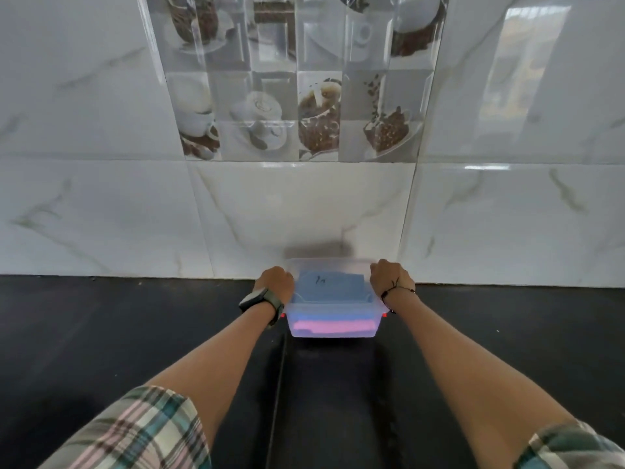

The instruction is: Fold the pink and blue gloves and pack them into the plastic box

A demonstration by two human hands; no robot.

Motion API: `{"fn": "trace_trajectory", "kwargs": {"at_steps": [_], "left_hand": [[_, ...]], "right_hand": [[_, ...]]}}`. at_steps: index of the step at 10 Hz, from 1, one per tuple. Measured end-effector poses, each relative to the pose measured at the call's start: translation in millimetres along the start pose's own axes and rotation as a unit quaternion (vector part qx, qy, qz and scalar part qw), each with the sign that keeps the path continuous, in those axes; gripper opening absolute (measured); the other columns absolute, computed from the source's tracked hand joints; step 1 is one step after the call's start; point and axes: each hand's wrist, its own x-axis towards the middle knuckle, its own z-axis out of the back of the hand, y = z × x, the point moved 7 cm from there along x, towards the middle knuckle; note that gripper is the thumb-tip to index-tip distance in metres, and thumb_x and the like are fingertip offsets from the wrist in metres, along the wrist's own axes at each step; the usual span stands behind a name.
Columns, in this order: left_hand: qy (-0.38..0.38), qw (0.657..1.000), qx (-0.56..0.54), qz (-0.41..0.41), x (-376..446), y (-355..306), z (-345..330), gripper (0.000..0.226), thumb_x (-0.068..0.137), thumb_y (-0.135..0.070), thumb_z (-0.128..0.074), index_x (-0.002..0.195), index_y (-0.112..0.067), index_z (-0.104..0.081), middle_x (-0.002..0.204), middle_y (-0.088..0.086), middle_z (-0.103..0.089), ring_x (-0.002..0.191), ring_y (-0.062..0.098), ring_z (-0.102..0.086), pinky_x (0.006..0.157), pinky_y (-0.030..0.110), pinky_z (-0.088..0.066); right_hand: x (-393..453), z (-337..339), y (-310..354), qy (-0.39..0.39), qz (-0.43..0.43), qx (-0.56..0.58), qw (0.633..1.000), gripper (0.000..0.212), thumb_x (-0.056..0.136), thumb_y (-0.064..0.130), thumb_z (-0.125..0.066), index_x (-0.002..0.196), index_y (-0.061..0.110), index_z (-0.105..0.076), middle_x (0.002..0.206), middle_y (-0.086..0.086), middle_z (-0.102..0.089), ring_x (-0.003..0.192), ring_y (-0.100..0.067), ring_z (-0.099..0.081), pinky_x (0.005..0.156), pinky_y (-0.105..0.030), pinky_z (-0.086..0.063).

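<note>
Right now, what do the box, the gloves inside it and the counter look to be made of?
Plastic box: translucent, slightly frosted plastic; colours show through its wall. Blue glove and pink glove: look like soft matte fabric, folded flat, though blurred. Counter: dark, smooth, faintly glossy, possibly stone.

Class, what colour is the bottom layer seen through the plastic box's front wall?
Pink, beneath the blue layer; head view.

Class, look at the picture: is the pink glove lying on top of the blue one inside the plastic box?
No. Through the clear wall of the plastic box, the pink glove lies at the bottom with the blue glove stacked above it.
</note>
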Motion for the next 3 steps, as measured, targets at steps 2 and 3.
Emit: {"fn": "trace_trajectory", "kwargs": {"at_steps": [2, 3], "left_hand": [[-0.004, 1.0, 0.004, -0.006, 20.5, 7.5, -22.9, 0.039, 0.095, -0.019, -0.036, 0.091, 0.008, -0.063, 0.104, 0.027, -0.068, 0.093, 0.038, -0.064, 0.065, 0.032, -0.038], [-0.012, 1.0, 0.015, 0.001, 22.7, 4.6, -20.1, 0.034, 0.095, -0.015, -0.033, 0.103, 0.005, -0.06, 0.112, 0.024, -0.064, 0.101, 0.037, -0.061, 0.072, 0.035, -0.045]], "right_hand": [[14.2, -22.5, -14.0, -0.007, -0.018, -0.018, 1.0, 0.035, 0.097, 0.02, -0.029, 0.11, 0.003, -0.057, 0.115, -0.019, -0.064, 0.103, -0.035, -0.06, 0.075, -0.033, -0.041], [15.6, -14.7, -11.0, -0.017, -0.028, -0.021, 0.999, 0.035, 0.097, 0.02, -0.032, 0.112, 0.003, -0.059, 0.118, -0.019, -0.063, 0.107, -0.035, -0.059, 0.081, -0.035, -0.045]]}}
